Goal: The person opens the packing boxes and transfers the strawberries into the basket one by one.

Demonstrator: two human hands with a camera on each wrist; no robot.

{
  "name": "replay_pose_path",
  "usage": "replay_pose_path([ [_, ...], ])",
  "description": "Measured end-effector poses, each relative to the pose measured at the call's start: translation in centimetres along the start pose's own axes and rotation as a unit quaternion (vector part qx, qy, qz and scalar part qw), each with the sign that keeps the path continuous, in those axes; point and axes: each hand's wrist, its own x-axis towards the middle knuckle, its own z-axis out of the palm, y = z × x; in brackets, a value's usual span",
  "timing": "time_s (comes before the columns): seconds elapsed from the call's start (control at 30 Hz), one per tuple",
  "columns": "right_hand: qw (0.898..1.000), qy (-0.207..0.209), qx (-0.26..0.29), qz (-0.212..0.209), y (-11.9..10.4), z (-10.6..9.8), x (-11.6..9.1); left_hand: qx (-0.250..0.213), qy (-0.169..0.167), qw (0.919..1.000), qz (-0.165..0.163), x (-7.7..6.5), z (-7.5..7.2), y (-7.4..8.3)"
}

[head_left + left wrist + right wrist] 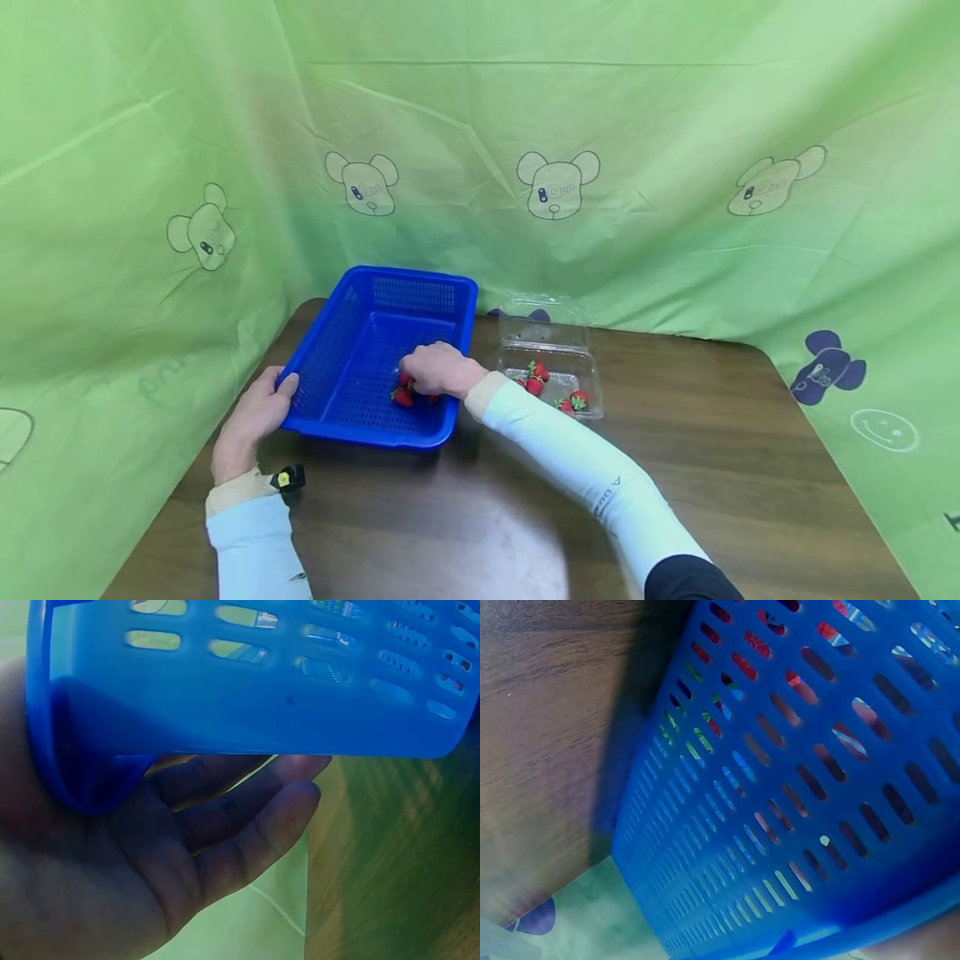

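Note:
In the head view a blue plastic basket with slotted walls stands on the table, a few strawberries lying in its near right part. My left hand grips the basket's left rim, thumb over the top. In the left wrist view the fingers reach along the outside of the blue wall. My right hand is down inside the basket, right over the strawberries, fingers bent downward. Its fingertips are hidden, and I cannot tell whether they hold a strawberry. Red patches show through the slots in the right wrist view.
Right of the basket, a clear plastic clamshell box stands with its lid up, several strawberries inside. The brown wooden table is bounded by green cloth at the back and sides.

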Motion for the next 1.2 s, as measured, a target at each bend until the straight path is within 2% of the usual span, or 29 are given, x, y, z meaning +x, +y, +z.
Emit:
replay_pose_path([
  [0.23,1.0,0.007,0.023,-0.005,0.0,0.0,-0.3,-0.004,-0.01,0.9999,-0.004,-0.2,0.2,0.0],
  [0.3,0.999,0.021,0.027,-0.012,0.0,0.0,-0.4,-0.001,-0.01,0.9999,-0.003,-0.3,0.3,-0.1],
  [0.43,0.995,0.087,0.032,-0.028,0.5,-0.8,-0.8,-0.003,-0.008,1.0,0.0,-0.2,0.4,-0.2],
  [0.63,0.979,0.189,0.057,-0.054,2.8,-3.8,-2.6,-0.012,-0.002,0.9999,0.004,-0.1,0.2,0.0],
  [0.77,0.969,0.233,0.061,-0.057,4.3,-5.0,-4.0,-0.007,0.002,0.9999,0.007,-0.1,0.0,0.0],
  [0.9,0.965,0.25,0.057,-0.057,5.3,-5.3,-5.4,-0.002,0.0,1.0,0.003,-0.2,-0.1,0.0],
  [1.03,0.965,0.249,0.062,-0.059,6.6,-5.0,-6.9,-0.007,-0.005,1.0,-0.001,-0.2,0.0,0.1],
  [1.2,0.963,0.253,0.087,-0.031,8.7,-4.5,-9.0,-0.01,-0.007,0.9999,-0.001,-0.3,0.0,0.2],
])
